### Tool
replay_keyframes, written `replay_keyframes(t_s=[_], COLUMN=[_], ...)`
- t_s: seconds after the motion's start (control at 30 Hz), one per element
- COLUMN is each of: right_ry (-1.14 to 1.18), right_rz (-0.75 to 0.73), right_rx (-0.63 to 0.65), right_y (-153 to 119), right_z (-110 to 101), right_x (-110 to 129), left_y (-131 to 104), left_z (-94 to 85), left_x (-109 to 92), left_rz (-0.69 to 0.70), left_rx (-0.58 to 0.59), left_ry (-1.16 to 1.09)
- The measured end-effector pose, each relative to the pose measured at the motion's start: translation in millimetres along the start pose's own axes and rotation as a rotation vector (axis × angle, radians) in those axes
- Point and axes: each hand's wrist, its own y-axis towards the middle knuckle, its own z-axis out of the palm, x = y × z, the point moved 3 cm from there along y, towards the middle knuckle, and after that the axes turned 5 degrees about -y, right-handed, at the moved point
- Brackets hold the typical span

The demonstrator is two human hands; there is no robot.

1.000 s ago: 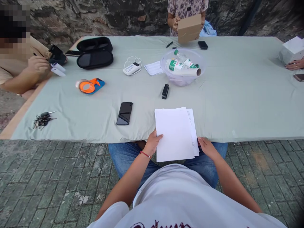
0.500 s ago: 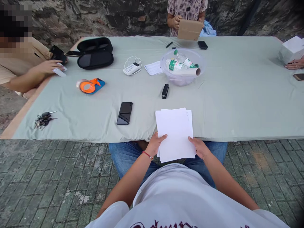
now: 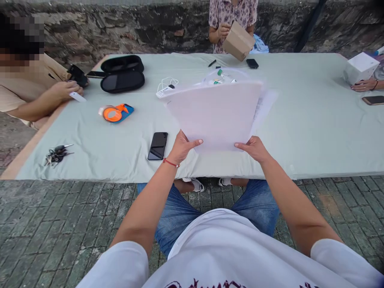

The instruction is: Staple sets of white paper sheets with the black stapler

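A stack of white paper sheets (image 3: 216,114) is held up over the table, its upper part blurred by motion. My left hand (image 3: 184,147) grips the lower left edge with the thumb on top. On the lower right edge, my right hand (image 3: 254,148) pinches the sheets in the same way. The far edge of the stack is spread wide and hides most of a clear plastic basin (image 3: 240,73) with bottles in it. A black phone (image 3: 157,146) lies just left of my left hand.
Orange and blue tape dispenser (image 3: 115,113), keys (image 3: 57,155) and an open black case (image 3: 123,78) lie to the left. One person sits at the left, another opposite holds a cardboard box (image 3: 238,41). A hand at the right touches a white box (image 3: 361,68).
Both my hands have lifted the paper stack up and forward from the table's near edge, covering the stapler and most of the basin. The person opposite has tilted the cardboard box.
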Motion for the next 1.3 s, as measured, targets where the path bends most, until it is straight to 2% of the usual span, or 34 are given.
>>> replay_keyframes(t_s=[0.1,0.23,0.4,0.5,0.57,0.67,0.77,0.87,0.93,1.0,1.1,1.2,1.3], right_ry=[-0.02,-0.075,-0.198,-0.229,-0.213,-0.135,-0.046,0.072,0.13,0.133,0.128,0.198,0.189], right_rz=[-0.03,-0.052,-0.186,-0.18,-0.133,-0.072,0.01,0.097,0.171,0.263,0.362,0.441,0.495], right_rx=[0.039,0.167,0.355,0.409,0.372,0.242,0.192,0.136,0.094,0.087,0.079,0.037,0.098], right_y=[22,30,25,25,28,31,30,26,23,20,13,3,-4], right_z=[2,9,10,13,14,14,15,18,21,25,29,31,31], right_x=[4,8,33,38,35,30,26,16,1,-18,-45,-64,-73], left_y=[18,15,9,10,13,17,15,-1,-18,-37,-58,-70,-80], left_z=[-2.9,-3.8,-4.0,0.9,3.4,5.1,5.4,4.4,6.0,7.9,10.6,13.3,13.5], left_x=[3,9,-12,-19,-20,-22,-20,-3,19,46,78,92,94], left_rz=[-0.011,-0.094,-0.006,-0.08,-0.142,-0.154,-0.223,-0.365,-0.506,-0.617,-0.693,-0.763,-0.824], left_rx=[0.048,0.111,0.253,0.319,0.247,0.083,0.055,0.06,0.074,0.031,-0.049,-0.058,-0.077], left_ry=[-0.008,0.05,0.205,0.319,0.371,0.361,0.237,0.028,-0.1,-0.197,-0.308,-0.389,-0.388])
